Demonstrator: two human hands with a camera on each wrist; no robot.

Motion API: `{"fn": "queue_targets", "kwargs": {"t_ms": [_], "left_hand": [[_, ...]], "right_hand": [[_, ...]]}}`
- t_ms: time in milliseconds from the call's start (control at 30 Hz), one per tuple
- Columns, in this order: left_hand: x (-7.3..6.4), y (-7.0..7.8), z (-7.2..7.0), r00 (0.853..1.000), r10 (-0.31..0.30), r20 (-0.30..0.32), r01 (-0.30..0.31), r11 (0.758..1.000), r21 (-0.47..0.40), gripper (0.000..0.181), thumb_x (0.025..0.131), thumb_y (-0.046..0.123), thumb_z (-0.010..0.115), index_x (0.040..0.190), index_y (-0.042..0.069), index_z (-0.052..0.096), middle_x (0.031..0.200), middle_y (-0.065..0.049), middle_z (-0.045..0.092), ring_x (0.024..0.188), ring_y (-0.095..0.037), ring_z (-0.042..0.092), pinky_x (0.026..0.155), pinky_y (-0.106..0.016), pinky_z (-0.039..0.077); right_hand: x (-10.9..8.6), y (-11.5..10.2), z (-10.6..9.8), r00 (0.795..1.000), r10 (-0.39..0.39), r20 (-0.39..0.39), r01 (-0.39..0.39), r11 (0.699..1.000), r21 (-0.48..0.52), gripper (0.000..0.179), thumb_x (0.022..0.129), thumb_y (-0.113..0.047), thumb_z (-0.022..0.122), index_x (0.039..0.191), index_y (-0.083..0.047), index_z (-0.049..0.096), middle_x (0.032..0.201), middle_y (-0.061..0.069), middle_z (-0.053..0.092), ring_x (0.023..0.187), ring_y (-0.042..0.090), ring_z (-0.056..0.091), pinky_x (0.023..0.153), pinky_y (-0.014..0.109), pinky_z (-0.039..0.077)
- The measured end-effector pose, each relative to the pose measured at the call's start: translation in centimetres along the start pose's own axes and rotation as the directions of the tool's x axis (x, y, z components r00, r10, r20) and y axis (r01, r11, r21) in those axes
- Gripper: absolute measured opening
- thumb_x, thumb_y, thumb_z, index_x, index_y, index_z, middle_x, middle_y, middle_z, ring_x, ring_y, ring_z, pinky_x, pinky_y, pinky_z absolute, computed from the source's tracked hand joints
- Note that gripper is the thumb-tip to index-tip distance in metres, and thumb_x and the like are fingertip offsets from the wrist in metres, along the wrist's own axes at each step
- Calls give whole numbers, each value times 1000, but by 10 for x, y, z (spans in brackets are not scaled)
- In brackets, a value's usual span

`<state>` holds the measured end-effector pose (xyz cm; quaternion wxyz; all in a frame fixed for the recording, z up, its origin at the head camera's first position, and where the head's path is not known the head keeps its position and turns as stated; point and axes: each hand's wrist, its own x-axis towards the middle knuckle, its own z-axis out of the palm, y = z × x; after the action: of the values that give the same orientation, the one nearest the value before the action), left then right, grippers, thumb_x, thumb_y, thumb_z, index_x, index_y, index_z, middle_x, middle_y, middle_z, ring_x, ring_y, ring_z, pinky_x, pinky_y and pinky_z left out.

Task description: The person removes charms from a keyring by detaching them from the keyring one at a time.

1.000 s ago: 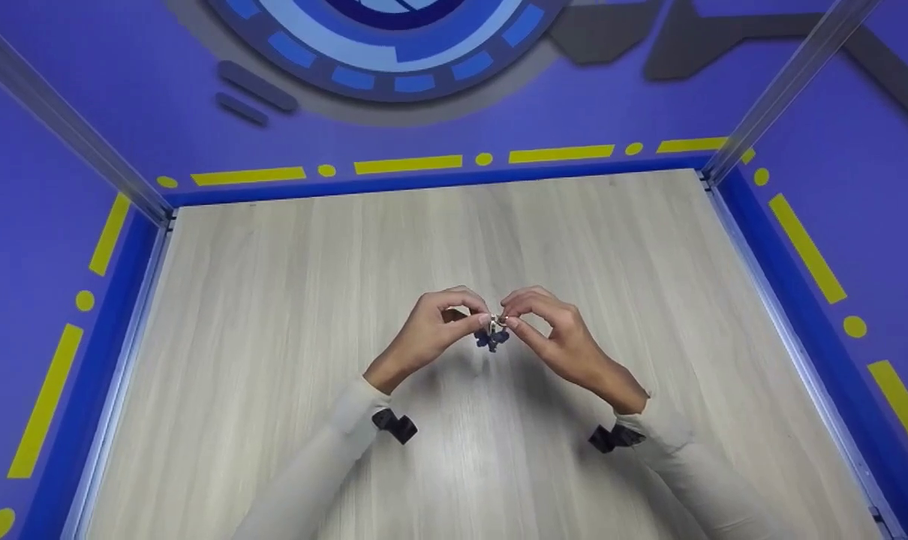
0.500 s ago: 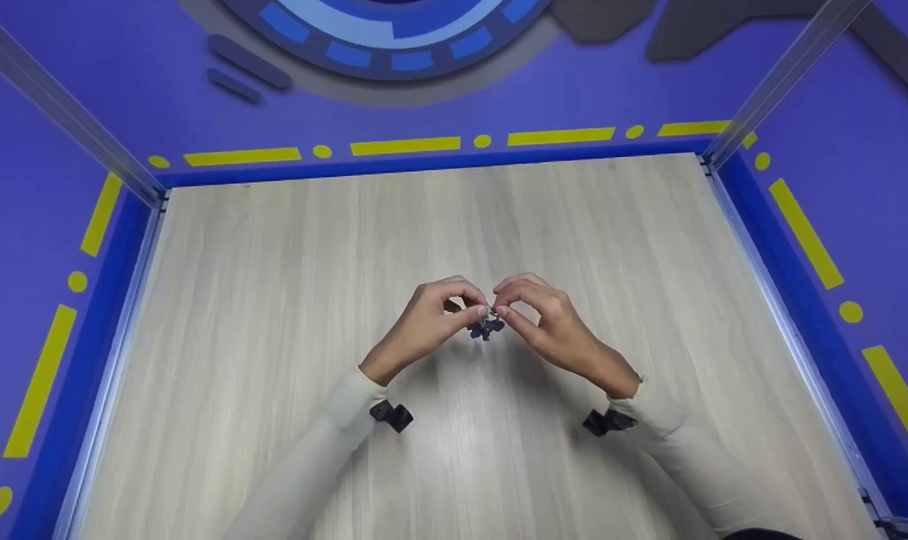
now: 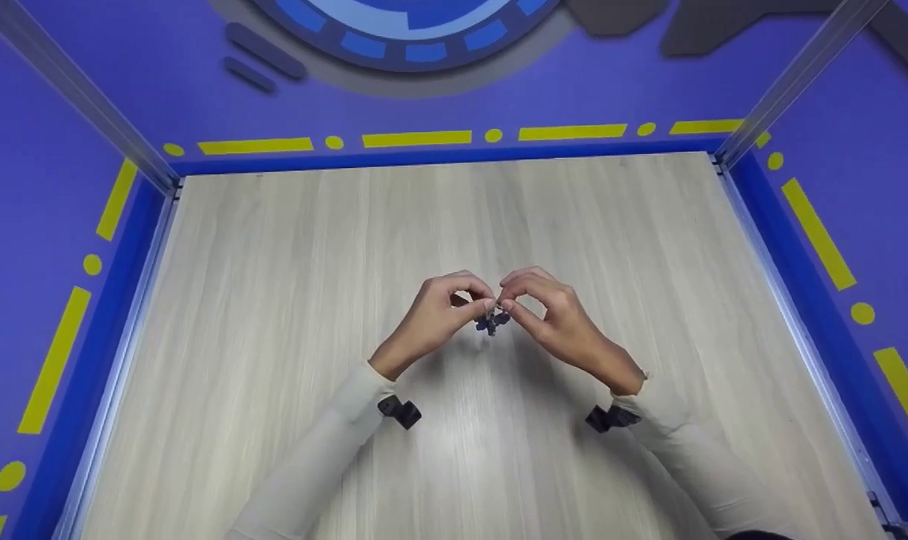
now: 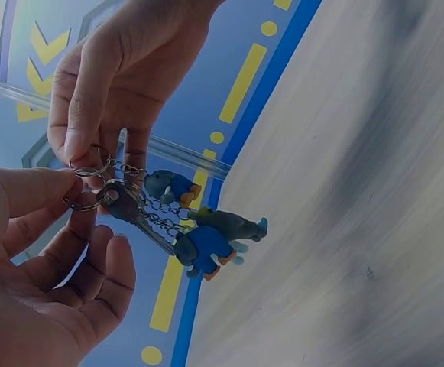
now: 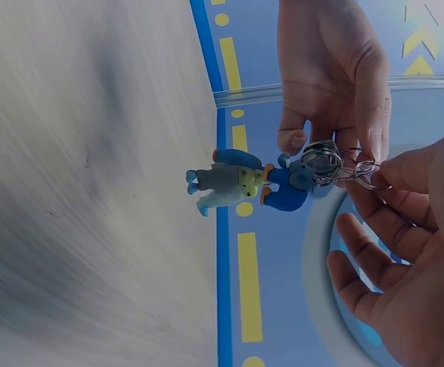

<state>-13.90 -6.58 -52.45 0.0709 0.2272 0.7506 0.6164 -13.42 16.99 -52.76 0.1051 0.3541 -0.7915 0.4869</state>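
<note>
My left hand and right hand meet above the middle of the table, thumb and forefinger of each pinching metal key rings. Short chains run from the rings to several small figurine charms, blue and grey with orange or pale feet. A key hangs among the chains in the left wrist view. From the right wrist side, a grey figurine with a yellowish head dangles beside a blue one. Fingertips partly cover the rings, so exactly how they link cannot be told.
The wood-grain table lies below the hands. Blue panels with yellow marks enclose its back and sides, with metal posts at the back corners. Black wrist cameras sit on both sleeves.
Both hands stay close together with the key rings between their fingertips; the gap between the fingertips looks slightly narrower than a second ago. The head view has tilted slightly.
</note>
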Motion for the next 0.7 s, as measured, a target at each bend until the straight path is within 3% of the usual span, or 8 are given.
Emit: {"fn": "queue_targets", "kwargs": {"t_ms": [300,533,700], "left_hand": [[0,-1,3,1000,6,9,-5,999,-35,7,104,13,78,102,9,83,104,-1,78,94,-16,69,82,-30,58],[-1,0,1,1000,13,9,-13,1000,-15,7,105,15,78,102,10,83,105,2,78,95,-14,70,85,-39,61],[-4,-1,-1,1000,29,-4,-30,997,-66,7,103,12,79,101,6,83,105,-7,78,96,-16,70,84,-39,60]], "right_hand": [[-7,-1,-1,1000,0,-17,-1,1000,-3,6,101,3,76,101,-3,75,109,9,77,116,35,71,109,30,51],[-6,-2,-2,1000,17,-4,-17,1000,-14,5,103,-1,75,102,-5,75,110,6,77,119,33,70,110,33,51],[-6,-3,-1,1000,17,3,-17,1000,-12,4,104,-2,75,102,-5,76,111,6,77,119,32,70,109,34,52]]}}
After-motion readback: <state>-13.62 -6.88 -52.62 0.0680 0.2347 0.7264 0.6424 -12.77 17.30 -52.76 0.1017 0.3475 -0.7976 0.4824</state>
